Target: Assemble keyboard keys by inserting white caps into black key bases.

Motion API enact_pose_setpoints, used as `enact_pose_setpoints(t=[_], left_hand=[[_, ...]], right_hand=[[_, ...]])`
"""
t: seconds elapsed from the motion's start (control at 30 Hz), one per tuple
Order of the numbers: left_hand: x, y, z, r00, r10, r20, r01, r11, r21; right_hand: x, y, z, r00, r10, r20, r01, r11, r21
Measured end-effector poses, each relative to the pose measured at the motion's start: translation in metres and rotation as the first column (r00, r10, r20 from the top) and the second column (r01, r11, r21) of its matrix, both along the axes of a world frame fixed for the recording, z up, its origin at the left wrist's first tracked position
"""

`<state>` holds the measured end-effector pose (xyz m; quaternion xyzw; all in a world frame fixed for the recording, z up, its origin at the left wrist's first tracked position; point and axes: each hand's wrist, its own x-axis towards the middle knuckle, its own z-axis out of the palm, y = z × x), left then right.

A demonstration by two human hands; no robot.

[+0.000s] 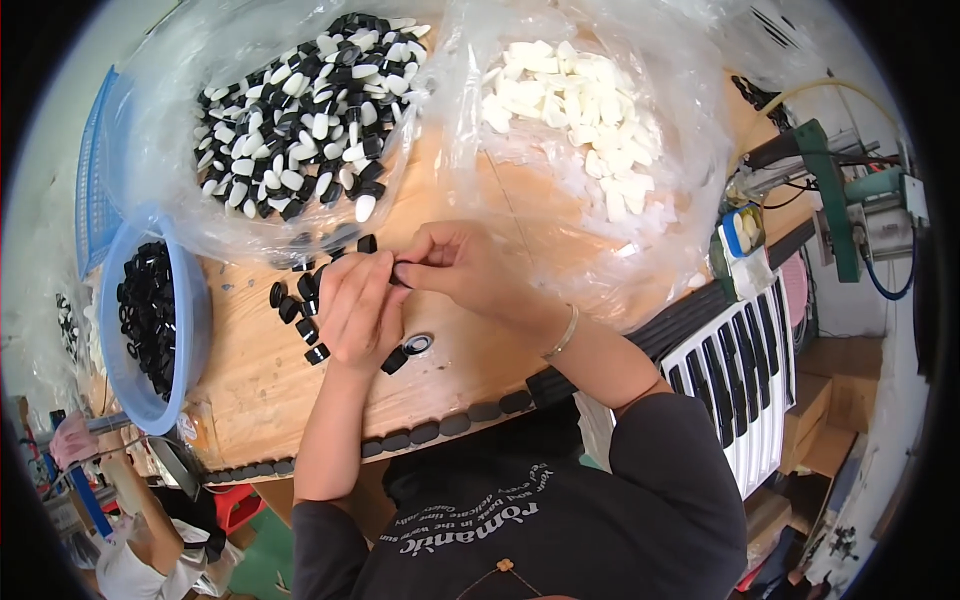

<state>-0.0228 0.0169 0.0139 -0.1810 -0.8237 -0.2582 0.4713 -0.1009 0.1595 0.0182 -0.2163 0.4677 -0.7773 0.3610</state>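
Note:
My left hand and my right hand meet over the wooden table, fingertips closed together on a small round black cap. The fingers cover most of it, so its details are hidden. Beside and under my left hand lie several loose black caps. Close to that wrist, a ring-shaped piece with a pale rim rests by another black cap. Beyond my hands, a clear plastic bag holds a heap of black caps with white oval tops.
Another clear bag at the far right holds white oval pieces. A blue basin of black parts stands left. On the right are a white tray with black strips and a green press. Another person is at lower left.

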Motion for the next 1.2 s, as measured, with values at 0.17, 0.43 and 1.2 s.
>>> enact_pose_setpoints(t=[0.17,0.43,1.2], left_hand=[[-0.001,-0.009,-0.012,0.977,0.162,0.142,-0.186,0.967,0.177],[-0.002,-0.017,-0.012,0.974,0.151,0.172,-0.212,0.877,0.431],[0.002,-0.005,-0.003,0.976,-0.102,0.194,0.063,0.978,0.201]], right_hand=[[-0.038,0.028,0.017,0.871,-0.228,-0.436,0.37,0.887,0.276],[-0.102,0.102,-0.01,0.659,0.062,-0.75,0.745,0.083,0.662],[0.002,0.01,0.007,0.853,-0.127,-0.507,0.28,0.93,0.239]])
